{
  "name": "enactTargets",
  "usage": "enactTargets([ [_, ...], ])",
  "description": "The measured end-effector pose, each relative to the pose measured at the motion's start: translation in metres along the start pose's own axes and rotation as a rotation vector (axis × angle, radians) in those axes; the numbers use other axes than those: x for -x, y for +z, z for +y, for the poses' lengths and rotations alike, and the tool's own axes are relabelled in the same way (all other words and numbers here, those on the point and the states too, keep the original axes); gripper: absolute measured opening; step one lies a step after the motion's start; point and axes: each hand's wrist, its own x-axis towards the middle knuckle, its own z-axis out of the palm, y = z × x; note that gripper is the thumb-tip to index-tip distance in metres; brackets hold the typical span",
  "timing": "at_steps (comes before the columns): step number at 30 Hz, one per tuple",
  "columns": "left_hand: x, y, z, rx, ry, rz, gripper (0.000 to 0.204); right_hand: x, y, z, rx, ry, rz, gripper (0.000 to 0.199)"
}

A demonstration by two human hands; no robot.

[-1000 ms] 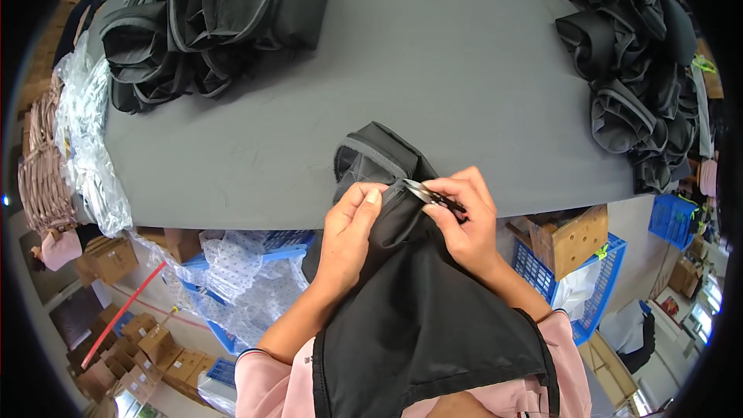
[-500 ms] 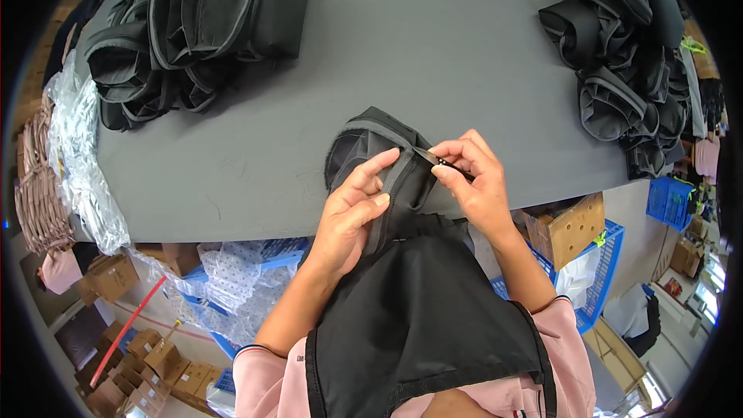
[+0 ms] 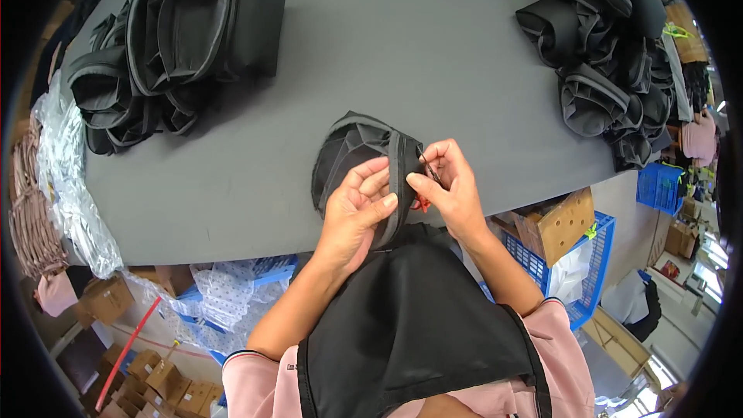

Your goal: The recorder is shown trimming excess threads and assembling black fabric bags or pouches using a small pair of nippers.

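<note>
A black fabric pouch (image 3: pixel 352 139) with a grey-edged rim and inner folds stands close in front of me at the table's near edge. My left hand (image 3: pixel 357 205) grips its zipper band (image 3: pixel 397 166), thumb and fingers closed on the strip. Against the pouch's right side is my right hand (image 3: pixel 449 186), its thumb and forefinger pinched at the edge of the cloth. It holds small dark thread snips (image 3: pixel 430 172), mostly covered by the fingers. A bit of red shows below the thumb.
Black pouches are piled on the grey table (image 3: pixel 333 54), one heap (image 3: pixel 186 31) at far left and another (image 3: pixel 596 101) at right. Clear plastic wrap (image 3: pixel 81 193) hangs over the left edge. Blue crates (image 3: pixel 600 263) and a cardboard box (image 3: pixel 553 224) stand below the near edge.
The snips have turned in my right hand, so their pointed blade no longer lies across the zipper band. My right hand has moved slightly left and closer to the pouch, which has turned a little.
</note>
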Motion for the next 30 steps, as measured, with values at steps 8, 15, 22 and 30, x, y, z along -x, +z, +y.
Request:
enactTargets([
  [8, -0.019, 0.009, -0.017, -0.083, 0.041, 0.018, 0.049, -0.002, -0.023, -0.001, 0.493, -0.262, 0.184, 0.025],
  [15, -0.013, 0.011, -0.024, -0.101, 0.024, -0.002, 0.047, 0.003, -0.032, -0.05, 1.107, -0.364, -0.062, 0.018],
  [22, -0.033, 0.012, -0.016, -0.135, 0.108, 0.177, 0.051, 0.004, -0.031, -0.01, 0.419, -0.223, 0.138, 0.027],
  [30, -0.068, 0.0, 0.012, -0.321, 0.024, 0.106, 0.038, -0.017, -0.013, 0.03, 0.42, -0.002, 0.293, 0.036],
])
